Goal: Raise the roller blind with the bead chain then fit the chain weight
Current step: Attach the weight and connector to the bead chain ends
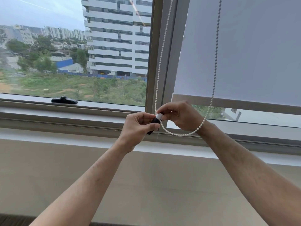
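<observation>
A person's left hand (138,126) pinches the small dark chain weight (154,123) while the right hand (179,117), just beside it, closes its fingertips on the weight's white cap, the bead chain (179,133) looping below the wrist. Light and slippery, the chain wants gripping near the weight. The partly raised roller blind (244,54) hangs above; a window sill (48,139) runs beneath.
</observation>
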`<action>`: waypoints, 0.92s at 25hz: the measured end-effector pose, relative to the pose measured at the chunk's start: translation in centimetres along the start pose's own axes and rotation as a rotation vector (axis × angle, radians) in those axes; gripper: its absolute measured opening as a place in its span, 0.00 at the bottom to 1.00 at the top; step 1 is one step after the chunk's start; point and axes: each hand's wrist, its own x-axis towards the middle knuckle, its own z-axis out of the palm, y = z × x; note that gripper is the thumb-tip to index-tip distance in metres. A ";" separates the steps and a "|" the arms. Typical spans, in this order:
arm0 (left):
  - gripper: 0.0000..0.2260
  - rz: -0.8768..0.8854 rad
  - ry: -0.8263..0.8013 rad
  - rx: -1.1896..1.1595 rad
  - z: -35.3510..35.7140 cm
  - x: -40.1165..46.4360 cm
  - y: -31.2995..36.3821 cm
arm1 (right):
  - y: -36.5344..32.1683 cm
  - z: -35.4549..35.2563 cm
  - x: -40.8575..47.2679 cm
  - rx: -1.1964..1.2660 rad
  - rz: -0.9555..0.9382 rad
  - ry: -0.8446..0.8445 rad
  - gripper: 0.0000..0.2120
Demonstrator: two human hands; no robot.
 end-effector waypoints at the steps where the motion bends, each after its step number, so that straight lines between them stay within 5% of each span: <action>1: 0.10 -0.009 -0.006 -0.019 -0.1 0.0 0.0 | -0.1 0.0 0.0 0.018 0.001 0.004 0.08; 23: 0.07 -0.005 0.054 -0.019 0.3 0.2 -0.2 | -1.2 1.0 0.4 0.106 0.215 0.019 0.06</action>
